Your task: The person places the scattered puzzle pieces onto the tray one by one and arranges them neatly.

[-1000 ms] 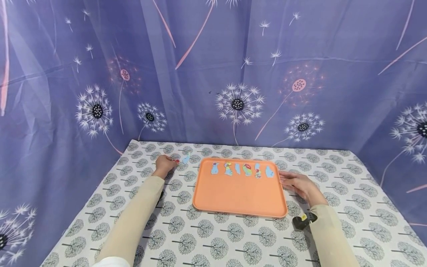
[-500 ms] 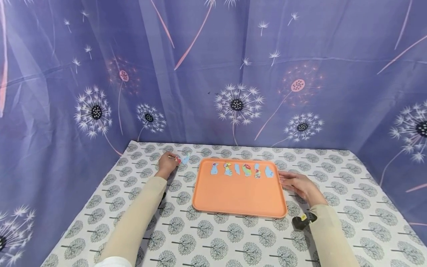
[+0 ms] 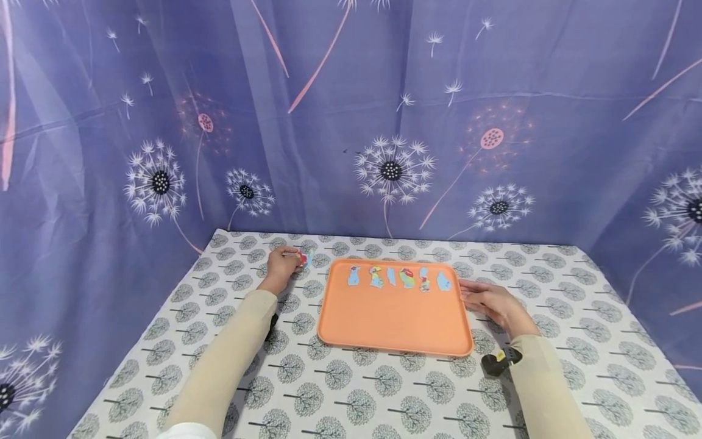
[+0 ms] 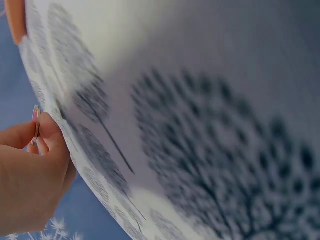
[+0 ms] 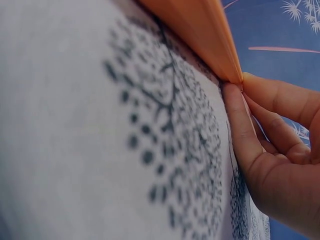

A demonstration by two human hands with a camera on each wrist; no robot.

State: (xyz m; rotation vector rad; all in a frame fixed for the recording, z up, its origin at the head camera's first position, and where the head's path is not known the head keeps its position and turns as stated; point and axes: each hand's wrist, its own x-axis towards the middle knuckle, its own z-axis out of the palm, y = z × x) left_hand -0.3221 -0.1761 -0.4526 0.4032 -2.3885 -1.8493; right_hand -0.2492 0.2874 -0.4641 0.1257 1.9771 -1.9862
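My left hand (image 3: 281, 266) pinches a small flat red cutout piece (image 3: 301, 258) above the tablecloth, left of the tray. Its thin edge shows between thumb and finger in the left wrist view, where the cutout piece (image 4: 36, 115) is seen edge-on. Just beyond it a light-blue piece (image 3: 310, 260) is partly hidden. At the right side of the orange tray (image 3: 392, 320), my right hand (image 3: 496, 306) holds the rim with thumb and fingertips, as the right wrist view shows at the tray's edge (image 5: 215, 45). Several cutouts, such as a blue one (image 3: 443, 281), lie in a row along the tray's far side.
The table is covered by a white cloth (image 3: 351, 402) printed with grey trees. A purple dandelion-patterned curtain (image 3: 329, 152) stands behind the table and along both sides. A black wrist device (image 3: 501, 362) sits on the right forearm.
My left hand has moved slightly right and away from me with the red piece, which now overlaps the light-blue one in view. The right hand and tray stay where they were.
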